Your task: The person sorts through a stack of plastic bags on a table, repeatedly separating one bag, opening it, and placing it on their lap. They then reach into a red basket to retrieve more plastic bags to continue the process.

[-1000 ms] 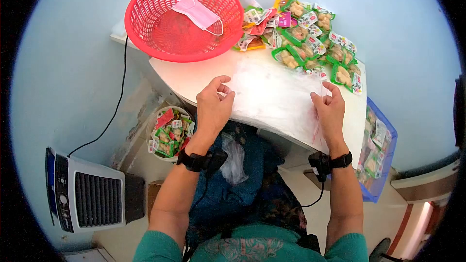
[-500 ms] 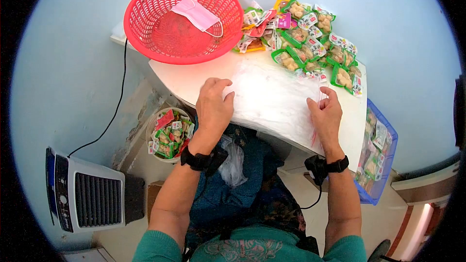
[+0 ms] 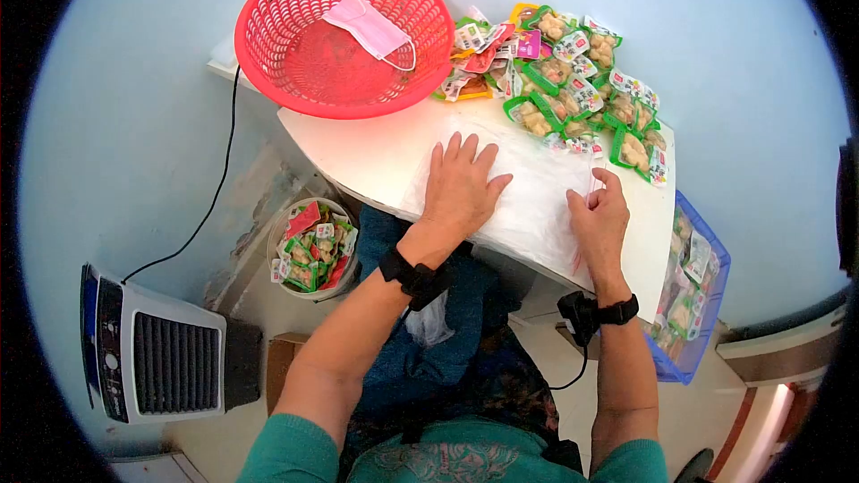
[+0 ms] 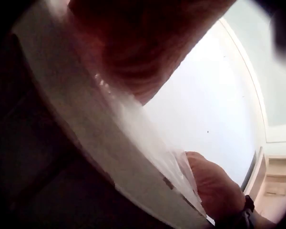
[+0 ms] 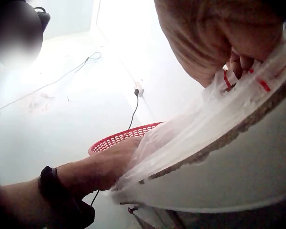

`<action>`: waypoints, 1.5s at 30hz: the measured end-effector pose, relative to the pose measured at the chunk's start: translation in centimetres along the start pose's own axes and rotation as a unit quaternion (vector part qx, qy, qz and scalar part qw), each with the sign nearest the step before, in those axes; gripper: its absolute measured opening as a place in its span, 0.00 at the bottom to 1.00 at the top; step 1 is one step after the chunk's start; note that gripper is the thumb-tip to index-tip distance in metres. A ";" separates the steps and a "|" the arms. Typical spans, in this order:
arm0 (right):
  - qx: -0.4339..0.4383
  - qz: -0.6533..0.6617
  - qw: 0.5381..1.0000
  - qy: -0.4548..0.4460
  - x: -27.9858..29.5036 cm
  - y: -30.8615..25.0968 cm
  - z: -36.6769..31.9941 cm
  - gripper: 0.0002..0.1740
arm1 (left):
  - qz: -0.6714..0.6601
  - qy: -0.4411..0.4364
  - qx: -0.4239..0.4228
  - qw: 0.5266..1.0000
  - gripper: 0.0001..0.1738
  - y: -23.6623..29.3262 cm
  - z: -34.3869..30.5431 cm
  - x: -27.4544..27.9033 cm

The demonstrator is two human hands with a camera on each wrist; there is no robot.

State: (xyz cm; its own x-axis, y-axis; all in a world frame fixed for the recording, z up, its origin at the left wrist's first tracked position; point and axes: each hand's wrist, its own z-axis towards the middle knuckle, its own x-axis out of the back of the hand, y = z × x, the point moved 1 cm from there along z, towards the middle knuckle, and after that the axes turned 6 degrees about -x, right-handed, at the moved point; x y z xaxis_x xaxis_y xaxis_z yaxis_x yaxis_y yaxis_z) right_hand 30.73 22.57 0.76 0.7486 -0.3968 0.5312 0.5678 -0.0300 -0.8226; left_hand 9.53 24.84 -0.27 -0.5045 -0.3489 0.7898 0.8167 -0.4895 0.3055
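A clear plastic bag (image 3: pixel 530 192) with a red line along its right edge lies flat on the white table (image 3: pixel 344 148), close to the front edge. My left hand (image 3: pixel 461 190) rests on the bag's left part, palm down with fingers spread. At the right edge, my right hand (image 3: pixel 600 225) pinches the bag between thumb and curled fingers. The right wrist view shows the red-striped plastic (image 5: pixel 227 80) at the fingertips of this hand. In the left wrist view the left hand (image 4: pixel 143 52) lies over the plastic, its fingers mostly hidden.
A red basket (image 3: pixel 268 80) holding a pink mask (image 3: pixel 369 27) stands at the back left. Green snack packets (image 3: pixel 573 94) are heaped at the back right. Packets also fill a bucket (image 3: pixel 273 250) and a blue crate (image 3: pixel 711 322) below the table. An air cooler (image 3: pixel 174 358) stands left.
My left hand has moved right, from the bag's left edge onto its surface, and its fingers have spread flat. The right hand stays at the right edge, slightly lower than before.
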 end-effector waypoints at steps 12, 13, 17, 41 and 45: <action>0.200 -0.230 0.942 0.142 1.3 -2.8 -1.7 0.30 | 0.054 -0.044 -0.002 0.998 0.31 -0.4 -0.9 -1.5; 0.205 -0.245 0.940 0.122 1.8 -4.2 -2.1 0.28 | 0.054 -0.043 0.000 0.998 0.31 -0.4 -0.9 -1.4; 0.296 -0.137 0.944 0.039 -1.8 -5.3 -2.8 0.26 | 0.055 -0.052 0.003 0.997 0.31 -0.1 -0.8 -1.3; 0.214 -0.371 0.902 -0.050 -3.0 0.3 -2.1 0.41 | 0.071 -0.057 0.002 0.996 0.35 -0.7 -1.0 -1.8; 0.200 -0.368 0.907 -0.051 -3.0 0.2 -2.0 0.41 | 0.055 -0.080 0.017 0.995 0.36 -0.9 -0.5 -1.2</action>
State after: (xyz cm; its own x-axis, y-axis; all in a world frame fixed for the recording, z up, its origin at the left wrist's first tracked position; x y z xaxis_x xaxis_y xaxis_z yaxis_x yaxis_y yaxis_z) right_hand 27.89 21.91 -1.45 0.1330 -0.3169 0.9391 0.9898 0.0918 -0.1092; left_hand 9.24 25.32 -1.75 -0.3626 -0.2653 0.8934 0.8752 -0.4264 0.2285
